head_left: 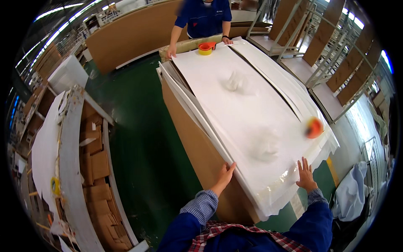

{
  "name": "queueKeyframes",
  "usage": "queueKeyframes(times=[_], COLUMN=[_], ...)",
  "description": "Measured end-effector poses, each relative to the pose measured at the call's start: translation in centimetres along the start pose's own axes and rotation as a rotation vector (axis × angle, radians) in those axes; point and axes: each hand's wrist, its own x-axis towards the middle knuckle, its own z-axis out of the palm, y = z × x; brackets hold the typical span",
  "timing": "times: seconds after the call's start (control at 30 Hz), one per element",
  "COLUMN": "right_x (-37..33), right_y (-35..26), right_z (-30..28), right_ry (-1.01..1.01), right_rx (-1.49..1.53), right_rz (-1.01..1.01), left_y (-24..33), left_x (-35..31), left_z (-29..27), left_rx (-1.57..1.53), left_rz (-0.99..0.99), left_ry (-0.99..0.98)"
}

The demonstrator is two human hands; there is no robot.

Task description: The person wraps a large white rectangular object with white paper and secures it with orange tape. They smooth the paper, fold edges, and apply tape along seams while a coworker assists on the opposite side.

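Observation:
A large stack of panels in front of me is topped by a white wrapping sheet (235, 109), with brown board on its near left side. My left hand (224, 178) is closed on the sheet's left edge. My right hand (306, 175) has its fingers spread at the near right part of the sheet, where clear tape (279, 182) shines. Just beyond it is a blurred orange tape dispenser (314, 127). Two white crumpled wads, one far (236, 82) and one near (265, 146), look blurred on the sheet.
Across the stack stands a person in blue (205, 19), both hands at its far edge, beside a red and yellow tape dispenser (205, 48). A workbench (69, 168) with cardboard pieces on its shelf is at left. Metal racks (310, 71) holding boards stand at right.

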Motion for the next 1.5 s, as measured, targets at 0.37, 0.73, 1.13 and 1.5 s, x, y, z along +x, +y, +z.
queueKeyframes(times=[0.37,0.73,1.13,1.5], right_x=[-3.9,13.8,46.6,60.2], right_y=[-16.2,-27.1,-45.9,-55.4], right_z=[-1.4,-6.2,-14.7,-17.3], right_ry=[0.526,0.639,0.519,0.466], right_rx=[0.389,0.602,0.625,0.339], right_rz=[-0.029,-0.140,-0.418,-0.287], left_y=[3.1,8.2,18.9,20.7], left_x=[10.0,22.6,35.5,52.9], left_z=[-8.5,-18.7,-30.0,-37.0], left_rx=[-0.379,-0.562,-0.570,-0.469], left_rz=[-0.111,-0.179,-0.188,0.097], left_ry=[-0.264,-0.306,0.020,0.272])
